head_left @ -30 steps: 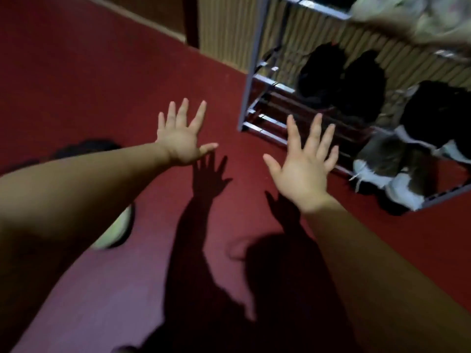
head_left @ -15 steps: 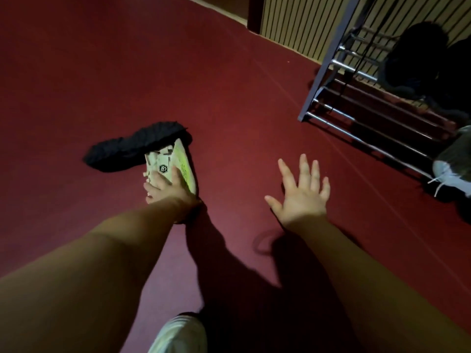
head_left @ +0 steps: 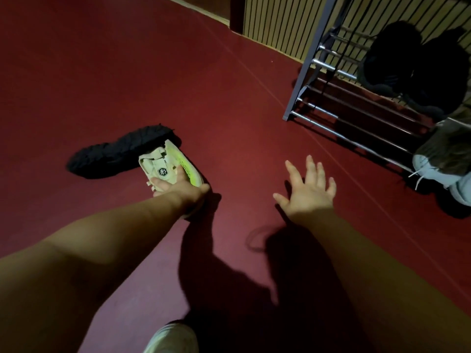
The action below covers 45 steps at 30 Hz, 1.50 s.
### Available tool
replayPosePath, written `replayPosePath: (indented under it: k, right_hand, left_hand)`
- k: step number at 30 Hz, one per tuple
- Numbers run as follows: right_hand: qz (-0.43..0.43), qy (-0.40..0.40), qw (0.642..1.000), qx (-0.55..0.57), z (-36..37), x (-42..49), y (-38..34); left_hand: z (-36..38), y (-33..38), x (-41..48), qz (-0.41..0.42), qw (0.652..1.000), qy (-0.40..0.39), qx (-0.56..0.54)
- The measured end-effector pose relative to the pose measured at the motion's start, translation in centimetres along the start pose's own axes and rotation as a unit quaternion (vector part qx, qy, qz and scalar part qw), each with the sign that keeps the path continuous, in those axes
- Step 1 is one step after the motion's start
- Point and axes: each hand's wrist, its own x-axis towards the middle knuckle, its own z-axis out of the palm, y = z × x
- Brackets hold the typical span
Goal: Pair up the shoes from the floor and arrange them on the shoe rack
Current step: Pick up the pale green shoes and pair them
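A cream shoe with a neon-yellow sole (head_left: pixel 165 164) lies on the red floor, left of centre. My left hand (head_left: pixel 178 187) grips it at the opening, fingers curled round its edge. Behind it, a black shoe (head_left: pixel 119 152) lies on its side, touching the cream one. My right hand (head_left: pixel 309 188) hovers over the bare floor, fingers spread, holding nothing. The metal shoe rack (head_left: pixel 303 82) stands at the upper right with a pair of black shoes (head_left: pixel 418 70) on an upper shelf and a grey-and-white pair (head_left: pixel 438 154) lower down.
A pale shoe (head_left: pixel 170 338) shows at the bottom edge, partly cut off. A ribbed beige wall (head_left: pixel 280 24) runs behind the rack. Red floor (head_left: pixel 242 98) lies between the shoes and the rack.
My view swung down and left from the rack. My left hand dropped from open in the air onto the cream shoe and gripped it. My right hand stayed open.
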Motion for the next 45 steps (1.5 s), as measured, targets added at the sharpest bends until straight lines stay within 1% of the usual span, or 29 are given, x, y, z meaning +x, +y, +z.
replayPosePath:
  k: [2,4,6,7,9,12,15,17,21,23,26,28,30,31,34,36,38,39,42,44,45]
  right_hand:
    - [0.003,0.006,1.000,0.006,-0.2,-0.1,0.4]
    - [0.007,0.018,1.000,0.011,-0.5,-0.4,1.2]
    - [0.015,0.025,0.999,0.013,-0.9,-0.5,1.8]
    - [0.024,0.028,0.999,0.014,-1.1,-0.7,2.3]
    - [0.045,0.032,0.998,0.013,-1.5,-1.0,3.4]
    - [0.068,0.039,0.997,0.014,-1.9,-1.8,5.2]
    - [0.086,0.047,0.995,0.028,-2.5,-2.7,6.9]
    - [0.104,0.052,0.993,0.029,-3.0,-3.4,8.1]
    - [0.142,0.062,0.988,0.018,-4.1,-5.0,10.6]
    - [0.158,0.065,0.985,0.016,-4.3,-6.1,12.0]
    - [0.188,0.065,0.980,0.018,-4.2,-8.0,14.4]
    - [0.207,0.065,0.976,0.028,-3.9,-9.2,16.1]
    - [0.220,0.064,0.973,0.039,-3.6,-10.3,17.8]
    - [0.227,0.064,0.971,0.041,-3.4,-10.8,18.6]
    - [0.246,0.062,0.966,0.048,-3.3,-12.1,20.8]
    - [0.256,0.061,0.963,0.052,-3.3,-12.8,22.1]
    - [0.266,0.060,0.961,0.053,-3.4,-13.4,23.1]
    - [0.271,0.060,0.959,0.053,-3.5,-13.8,23.6]
    - [0.284,0.062,0.955,0.055,-3.8,-14.9,25.1]
    - [0.293,0.064,0.952,0.054,-4.1,-15.7,26.0]
    - [0.298,0.066,0.951,0.055,-4.3,-16.0,26.5]
  left_hand:
    - [0.1,0.6,0.2,0.010,0.997,-0.034,-0.063]
    - [0.4,1.5,-0.3,0.001,0.990,-0.054,-0.132]
    - [0.5,2.5,-1.8,-0.017,0.984,-0.048,-0.173]
    - [0.7,3.1,-2.6,-0.026,0.984,-0.041,-0.174]
    - [1.7,4.2,-3.4,0.004,0.987,-0.057,-0.150]
    - [4.3,5.9,-2.6,0.056,0.985,-0.112,-0.120]
    - [4.2,9.0,-8.3,0.122,0.981,-0.139,-0.065]
    - [5.2,10.2,-10.2,0.176,0.974,-0.139,-0.028]
    - [7.4,11.5,-12.5,0.247,0.952,-0.167,0.064]
    - [8.7,12.1,-14.1,0.305,0.930,-0.162,0.129]
    - [11.0,12.7,-16.1,0.409,0.875,-0.125,0.227]
    - [12.7,13.0,-16.6,0.471,0.828,-0.104,0.285]
    - [14.4,13.0,-17.1,0.527,0.775,-0.101,0.333]
    - [15.3,12.9,-17.3,0.537,0.761,-0.110,0.347]
    - [17.5,12.8,-18.1,0.508,0.774,-0.113,0.359]
    - [18.5,13.5,-18.8,0.486,0.757,-0.100,0.424]
    - [18.9,14.5,-19.5,0.452,0.753,-0.089,0.471]
    - [19.0,15.0,-19.9,0.438,0.753,-0.068,0.486]
    - [19.7,16.4,-21.3,0.427,0.743,0.026,0.515]
    - [19.7,18.1,-22.4,0.416,0.743,0.032,0.524]
    - [19.6,19.2,-22.9,0.424,0.737,0.022,0.526]
